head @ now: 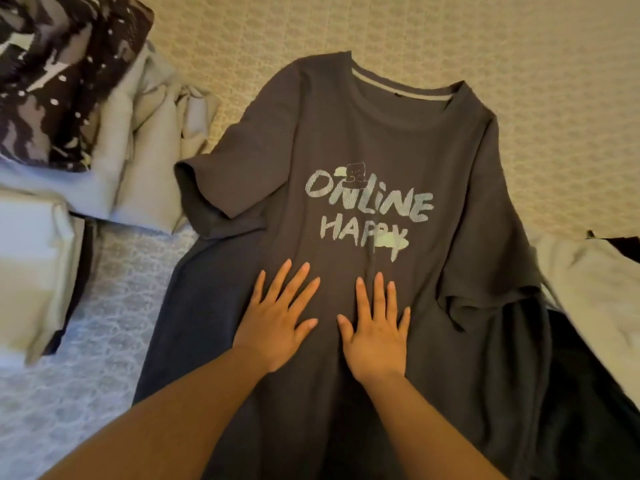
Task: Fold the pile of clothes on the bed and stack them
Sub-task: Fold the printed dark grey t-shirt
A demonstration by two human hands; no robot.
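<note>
Clothes for folding lay on a bed (519, 64) covered by a cream patterned bedspread, which filled the view from 9 to 3 o'clock. Largest of them, a dark grey T-shirt (363, 140) lay spread face up at the centre, its collar toward 12 o'clock and its hem running off the bottom edge at 6 o'clock. Pale lettering (369, 206) on its chest read "ONLINE HAPPY". Its short sleeve at 9 o'clock lay flat on the bedspread; the one at 3 o'clock was rumpled and draped over other fabric.

At 10 o'clock sat a heap of pale cream garments (138, 140), touching the shirt's sleeve, with a dark brown-and-white patterned cloth (59, 74) on top of it at 11 o'clock. At 8 o'clock a folded pale stack (31, 271) rested apart from the shirt. At 3 o'clock a light garment (588, 289) lay just beside the shirt, with black fabric (588, 393) below it at 4 o'clock.

Both hands pressed flat on the shirt's front just below the lettering, side by side. The left hand (277, 327) had its fingers straight and spread apart, gripping nothing. The right hand (377, 334) lay likewise, fingers straight and splayed, palm down.
</note>
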